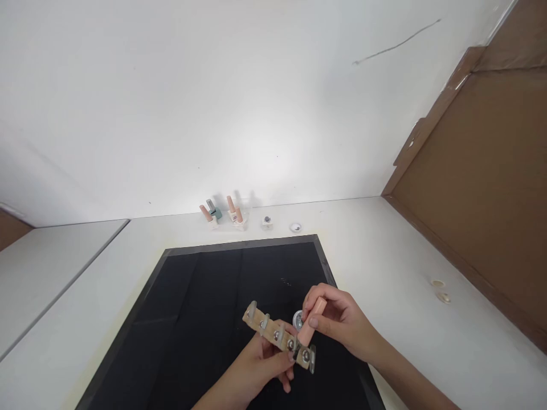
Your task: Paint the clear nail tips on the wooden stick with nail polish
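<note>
Two hands work over one black mat (192, 319): the left hand (260, 364) holds one wooden strip (280, 337) carrying five clear nail tips, and the right hand (337, 319) holds one peach polish cap-brush (311, 322). Along the tabletop's (405, 267) far edge stand four polish bottles (224, 215) and two small jars (281, 223). Near its right edge lie two small pale rings (440, 289), and one round silver piece (298, 319) sits by the strip.

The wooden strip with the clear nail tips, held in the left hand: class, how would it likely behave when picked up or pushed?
The wooden strip looks stiff: it stays straight though the left hand grips it only from below. It is probably light, being thin. The clear tips stick out from it, so pushing it across the black mat might snag or bend them.
</note>
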Tool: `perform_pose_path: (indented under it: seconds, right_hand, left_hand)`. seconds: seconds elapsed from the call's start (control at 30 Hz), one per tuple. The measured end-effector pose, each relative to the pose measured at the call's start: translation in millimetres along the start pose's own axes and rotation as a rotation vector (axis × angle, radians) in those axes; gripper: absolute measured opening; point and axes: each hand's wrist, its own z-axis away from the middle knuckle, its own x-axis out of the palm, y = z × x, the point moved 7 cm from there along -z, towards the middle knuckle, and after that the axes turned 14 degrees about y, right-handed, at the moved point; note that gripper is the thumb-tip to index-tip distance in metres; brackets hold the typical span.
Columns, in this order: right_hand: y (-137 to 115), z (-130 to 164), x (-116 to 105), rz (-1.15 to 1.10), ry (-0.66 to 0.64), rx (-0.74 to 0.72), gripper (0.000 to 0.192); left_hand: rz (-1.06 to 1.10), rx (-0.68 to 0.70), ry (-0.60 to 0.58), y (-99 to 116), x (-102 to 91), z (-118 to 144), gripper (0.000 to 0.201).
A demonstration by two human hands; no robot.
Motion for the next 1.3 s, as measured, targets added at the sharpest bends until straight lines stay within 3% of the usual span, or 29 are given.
perform_pose_path:
  seconds: [0.27,0.43,0.57,0.67,0.87,0.93,1.13,1.2,1.3]
  right_hand:
    - [-2,-10,-22,0.086,0.259,-0.010,0.016]
    - [-7,-4,-12,0.019,0.107,-0.092,0.012]
    - [-6,0,-2,0.048,-0.004,-0.069,0.013]
    - [-6,-1,-3,0.103,0.034,-0.059,0.012]
    - [-6,-8,-22,0.175,0.271,-0.072,0.013]
    - [-6,-8,-22,0.142,0.251,-0.090,0.013]
    - [-6,0,-3,0.067,0.007,-0.083,0.010]
    - [-5,0,-1,0.096,0.006,-0.063,0.009]
    - [-4,-4,-8,0.153,0.120,-0.047,0.010]
  left_hand:
    - [-0.014,0.001,0.000,-1,1.2,0,0.042]
    - [-0.028,0.002,0.024,-1,-0.8,0,0.042]
    - [-0.037,0.018,0.004,-1,0.1,0,0.039]
    - [-0.042,0.023,0.001,-1,0.6,-1,0.039]
    - [-0.036,0.027,0.019,-3,0.1,-3,0.043]
    - [-0.040,0.020,0.023,-4,-0.4,-3,0.043]
    - [-0.051,0.027,0.014,-4,-1.5,-3,0.041]
    - [-0.051,0.030,0.010,-4,-1.7,-4,0.041]
    - [-0.046,0.042,0.015,-3,-2.0,-5,0.044]
